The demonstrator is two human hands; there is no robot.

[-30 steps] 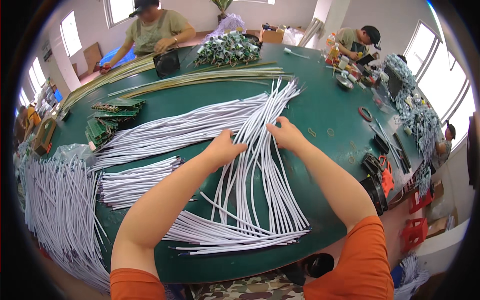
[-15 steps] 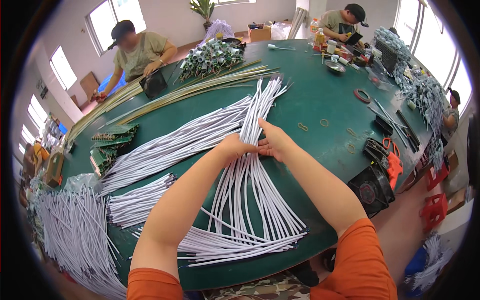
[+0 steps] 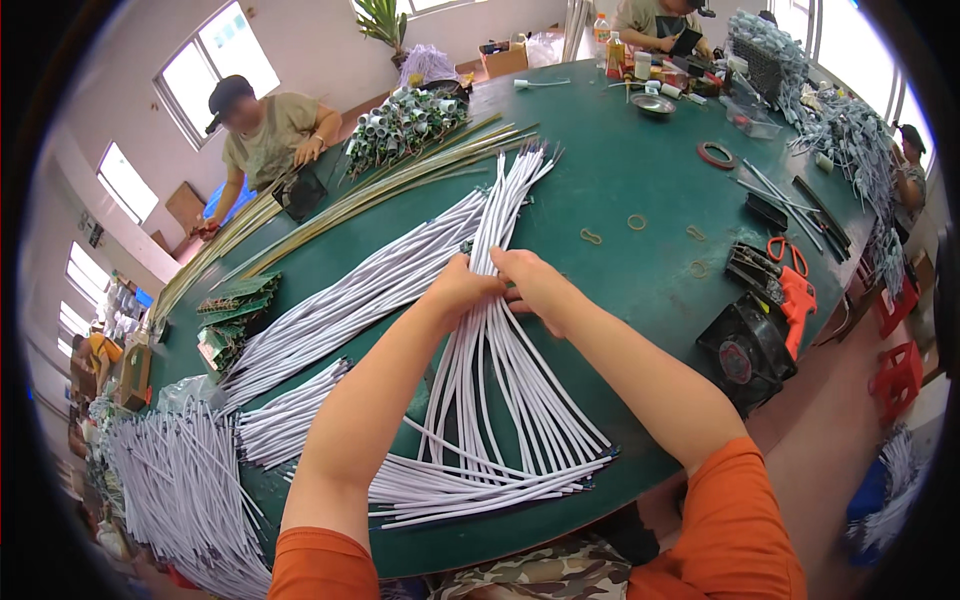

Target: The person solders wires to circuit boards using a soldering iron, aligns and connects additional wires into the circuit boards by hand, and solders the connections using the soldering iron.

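A bundle of thin white cables (image 3: 503,212) runs across the middle of the table, gathered at its waist and fanned out toward me. My left hand (image 3: 463,284) is wrapped round that waist from the left. From the other side my right hand (image 3: 537,287) closes on it, thumb on top and fingers partly hidden underneath. The hands meet at the cables. A loose row of white cables (image 3: 480,497) lies across the near end of the fan. To the left rest a long pile of white cables (image 3: 350,290) and a shorter pile (image 3: 292,415).
Rubber bands (image 3: 637,222) and a tape roll (image 3: 715,155) lie to the right. Nearer are an orange-handled tool (image 3: 797,305) and a black fan (image 3: 745,350). Green circuit boards (image 3: 235,315) and a large cable heap (image 3: 185,485) stand left. Co-workers sit at the far side.
My right hand has shifted left and drawn in, its thumb now pressed against the bundle. The whole view has swung slightly, while the cables on the table look unmoved.
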